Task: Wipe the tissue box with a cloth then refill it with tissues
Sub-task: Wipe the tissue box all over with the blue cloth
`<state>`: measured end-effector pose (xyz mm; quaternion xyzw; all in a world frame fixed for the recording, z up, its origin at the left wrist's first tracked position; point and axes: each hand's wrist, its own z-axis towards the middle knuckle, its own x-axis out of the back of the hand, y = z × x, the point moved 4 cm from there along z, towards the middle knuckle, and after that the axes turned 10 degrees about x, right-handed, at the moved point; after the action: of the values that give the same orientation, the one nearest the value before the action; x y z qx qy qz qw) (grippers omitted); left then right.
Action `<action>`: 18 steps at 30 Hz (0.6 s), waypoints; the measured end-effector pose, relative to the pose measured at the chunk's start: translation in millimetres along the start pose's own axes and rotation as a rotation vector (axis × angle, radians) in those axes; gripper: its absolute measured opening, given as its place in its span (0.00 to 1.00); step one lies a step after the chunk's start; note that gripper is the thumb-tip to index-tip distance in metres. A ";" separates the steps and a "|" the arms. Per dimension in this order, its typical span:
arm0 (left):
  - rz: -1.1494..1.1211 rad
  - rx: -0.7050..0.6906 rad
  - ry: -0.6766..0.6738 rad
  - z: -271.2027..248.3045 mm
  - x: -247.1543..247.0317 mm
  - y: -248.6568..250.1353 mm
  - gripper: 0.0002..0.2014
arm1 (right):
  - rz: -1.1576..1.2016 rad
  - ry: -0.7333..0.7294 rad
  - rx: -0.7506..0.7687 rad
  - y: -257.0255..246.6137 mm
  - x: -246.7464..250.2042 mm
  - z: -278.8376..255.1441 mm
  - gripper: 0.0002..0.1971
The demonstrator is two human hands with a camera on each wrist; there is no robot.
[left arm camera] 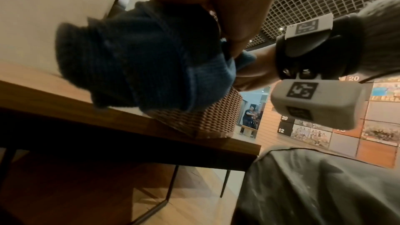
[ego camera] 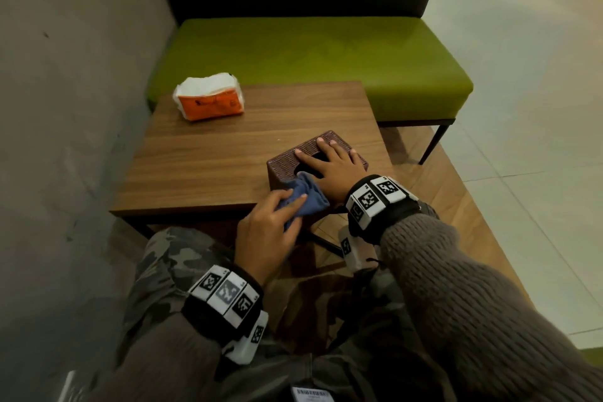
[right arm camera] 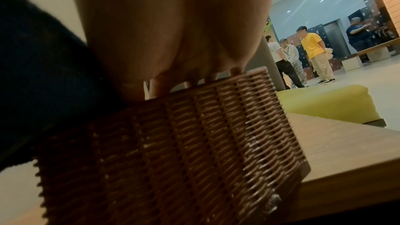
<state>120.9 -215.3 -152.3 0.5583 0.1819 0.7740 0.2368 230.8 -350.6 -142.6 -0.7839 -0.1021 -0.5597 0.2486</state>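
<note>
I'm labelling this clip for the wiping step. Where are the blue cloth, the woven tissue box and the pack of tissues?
blue cloth (ego camera: 306, 197), head view, on its bunched middle.
woven tissue box (ego camera: 282, 161), head view, on the bare left part of its top.
pack of tissues (ego camera: 213, 104), head view, on its orange front.

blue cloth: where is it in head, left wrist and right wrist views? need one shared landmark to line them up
Head: blue cloth lower centre, gripped by the left hand, against the near left corner of the wicker tissue box.
Left wrist: fills upper centre, draped over the box's top corner.
Right wrist: only a dark blurred mass at the left edge, beside the right hand.
Shared landmark: the wicker tissue box, in all three.
</note>
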 end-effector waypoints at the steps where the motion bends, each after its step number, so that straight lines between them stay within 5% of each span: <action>1: 0.020 -0.015 -0.009 5.7 2.5 -0.6 0.17 | -0.002 -0.004 0.004 -0.4 0.5 0.3 0.29; 7: 0.040 0.193 -0.123 84.9 10.5 -39.2 0.15 | 0.054 -0.055 0.032 2.6 6.9 0.9 0.31; 14: 0.054 -0.110 -0.298 60.1 14.1 -25.5 0.19 | 0.094 -0.056 0.098 9.6 15.5 1.7 0.43; 18: 0.041 -0.049 -0.353 76.9 20.0 -31.5 0.18 | 0.072 -0.183 0.141 4.4 24.1 5.0 0.43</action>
<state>193.8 -176.7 -130.1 0.6831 0.1072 0.6730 0.2626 245.3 -354.7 -122.7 -0.8155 -0.1352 -0.4678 0.3129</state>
